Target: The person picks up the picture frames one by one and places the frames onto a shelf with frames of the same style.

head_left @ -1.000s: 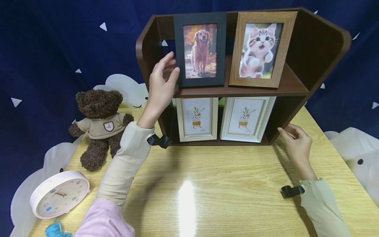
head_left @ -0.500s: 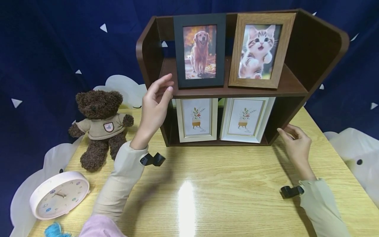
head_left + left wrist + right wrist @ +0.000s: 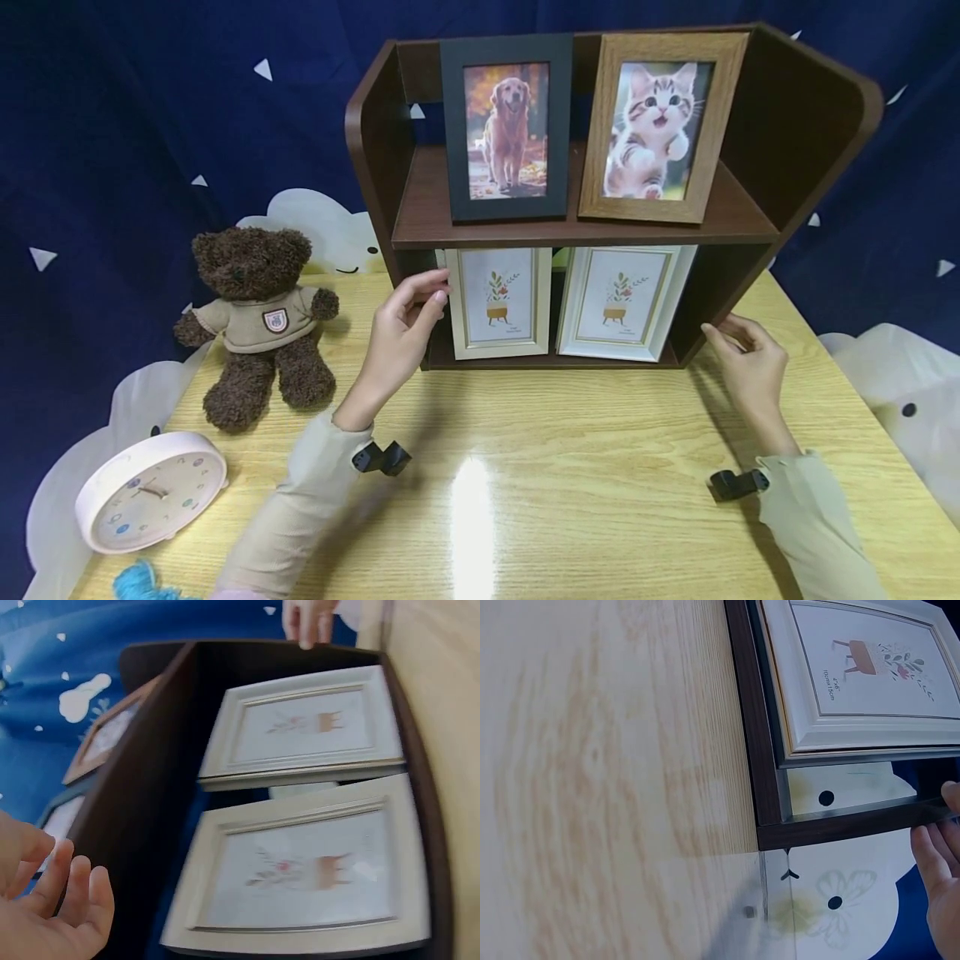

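Note:
A dark brown two-tier shelf (image 3: 585, 232) stands on the table. My left hand (image 3: 401, 337) is at the left end of its lower tier, fingers loosely bent with nothing between them. Its fingertips overlap the left edge of a cream photo frame (image 3: 501, 321) in the head view. A white photo frame (image 3: 617, 321) leans to the right of that one. On the upper tier are a black photo frame (image 3: 558, 150) with a dog picture and a wooden photo frame (image 3: 592, 167) with a kitten picture. My right hand (image 3: 943, 877) pinches the shelf's right side panel between thumb and fingers.
To the left of the shelf sits a brown teddy bear (image 3: 258, 329) in a beige shirt. A pink clock (image 3: 153, 492) lies nearer, with blue yarn (image 3: 141, 582) in front of it. Behind everything hangs a dark blue curtain (image 3: 150, 108).
My left hand has come down from beside the black frame on the upper tier to the cream frame on the lower tier. The right hand keeps its hold on the side panel.

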The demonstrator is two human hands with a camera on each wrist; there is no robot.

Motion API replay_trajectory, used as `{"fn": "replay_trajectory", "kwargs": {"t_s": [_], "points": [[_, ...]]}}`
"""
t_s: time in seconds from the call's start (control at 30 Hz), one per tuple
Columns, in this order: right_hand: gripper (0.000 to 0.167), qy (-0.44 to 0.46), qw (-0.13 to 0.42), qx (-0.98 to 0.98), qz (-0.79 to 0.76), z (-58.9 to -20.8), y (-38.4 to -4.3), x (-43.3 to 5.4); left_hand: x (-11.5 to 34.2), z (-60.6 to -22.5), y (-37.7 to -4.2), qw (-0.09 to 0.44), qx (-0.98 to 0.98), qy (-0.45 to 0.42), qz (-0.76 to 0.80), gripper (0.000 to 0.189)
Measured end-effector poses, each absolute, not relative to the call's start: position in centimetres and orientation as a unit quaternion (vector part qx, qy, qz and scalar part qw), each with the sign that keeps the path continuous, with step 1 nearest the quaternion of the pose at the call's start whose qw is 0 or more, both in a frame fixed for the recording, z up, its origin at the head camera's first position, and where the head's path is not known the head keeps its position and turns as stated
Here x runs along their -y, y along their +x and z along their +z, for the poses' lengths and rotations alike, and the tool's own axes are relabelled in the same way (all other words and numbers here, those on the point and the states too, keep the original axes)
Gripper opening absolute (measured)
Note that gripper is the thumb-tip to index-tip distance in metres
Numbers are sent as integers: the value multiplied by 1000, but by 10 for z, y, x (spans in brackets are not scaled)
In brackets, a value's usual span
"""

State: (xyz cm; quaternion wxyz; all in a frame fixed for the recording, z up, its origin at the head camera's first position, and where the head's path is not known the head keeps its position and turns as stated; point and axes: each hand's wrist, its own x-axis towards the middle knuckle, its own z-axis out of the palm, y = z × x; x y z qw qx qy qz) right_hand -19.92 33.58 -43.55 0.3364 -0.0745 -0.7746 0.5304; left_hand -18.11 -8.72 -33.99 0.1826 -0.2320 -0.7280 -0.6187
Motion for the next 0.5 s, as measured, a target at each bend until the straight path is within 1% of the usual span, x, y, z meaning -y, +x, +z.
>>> {"fn": "replay_trajectory", "kwargs": {"t_s": [0.27,0.5], "points": [[21,-69,346,777,521,-434,-199,-335,91,-374,-170,112,738,-191,-637,26],[20,-83,316,775,540,-431,-197,-335,97,-405,-166,67,754,-165,-632,23]]}}
